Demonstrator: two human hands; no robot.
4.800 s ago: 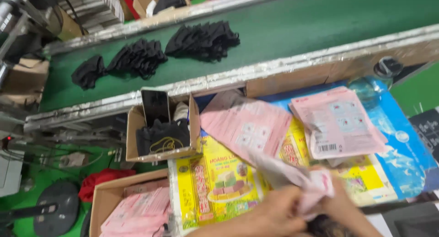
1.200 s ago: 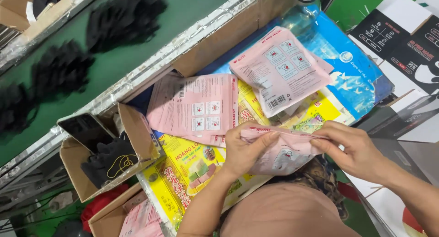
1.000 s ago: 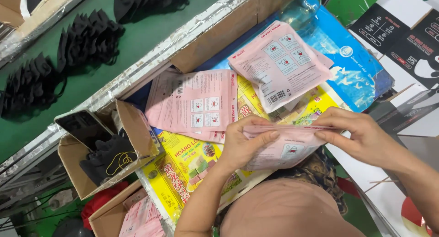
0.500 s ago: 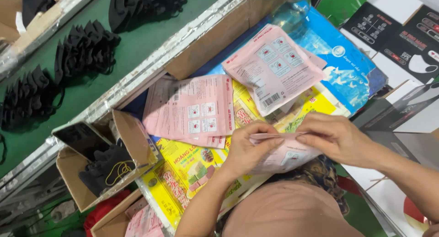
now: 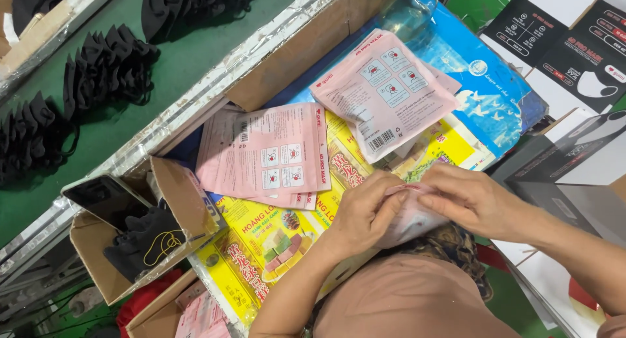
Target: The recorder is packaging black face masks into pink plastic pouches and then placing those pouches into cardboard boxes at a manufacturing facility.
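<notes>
A: Left hand (image 5: 365, 214) and right hand (image 5: 473, 201), both grips closed on one pink packet (image 5: 414, 217). Location of packet?

B: Just below the yellow printed sheet (image 5: 261, 240), at its near edge, above the lap; pinched at the top edge between thumbs and fingers of both hands.

A: Change against the frame of half a second ago?

B: Hands drawn closer together over the packet's top edge; less of the packet exposed than one second ago, when held wider and flatter. Grips closed on it throughout.

A: Surroundings, relative to the yellow printed sheet?

B: Lying on it, two stacks of pink packets: one stack (image 5: 267, 152) toward its far left, another (image 5: 385, 93) toward its far right, partly over a blue bag (image 5: 495, 90). Left of it, an open cardboard box (image 5: 176, 201) with black masks (image 5: 140, 237) inside. Beyond it, a green conveyor belt (image 5: 195, 57) with bundles of black masks (image 5: 107, 61), apparently shifted leftward since earlier. Right of it, dark printed cartons (image 5: 567, 38). No discernible change in the stacks on the worktop.
</notes>
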